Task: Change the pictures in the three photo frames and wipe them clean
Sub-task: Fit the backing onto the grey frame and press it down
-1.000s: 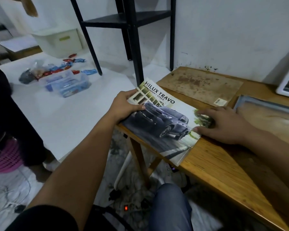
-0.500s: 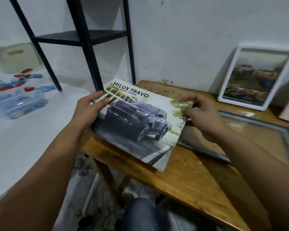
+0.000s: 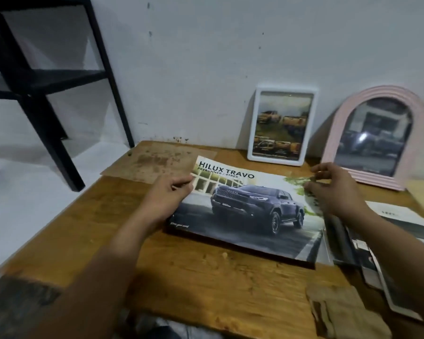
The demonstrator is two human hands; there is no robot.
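A car picture [image 3: 250, 211] titled "Hilux Travo" lies flat in the middle of the wooden table [image 3: 194, 285]. My left hand [image 3: 168, 194] holds its left edge, thumb on top. My right hand [image 3: 333, 189] rests on its right edge with fingers loosely curled over the upper corner. A white rectangular photo frame [image 3: 283, 126] and a pink arched frame [image 3: 377, 135] lean against the wall behind. A dark frame [image 3: 340, 238] lies flat under the picture's right side, mostly covered.
A brown backing board [image 3: 157, 162] lies at the table's far left corner. A beige cloth [image 3: 343, 311] sits at the near right edge. More printed sheets [image 3: 406, 221] lie at the right. A black metal shelf [image 3: 47, 77] stands left of the table.
The picture moved from the table's left edge, where both hands held it lifted, to lie flat in the table's middle, partly over the dark frame. The view swung right.
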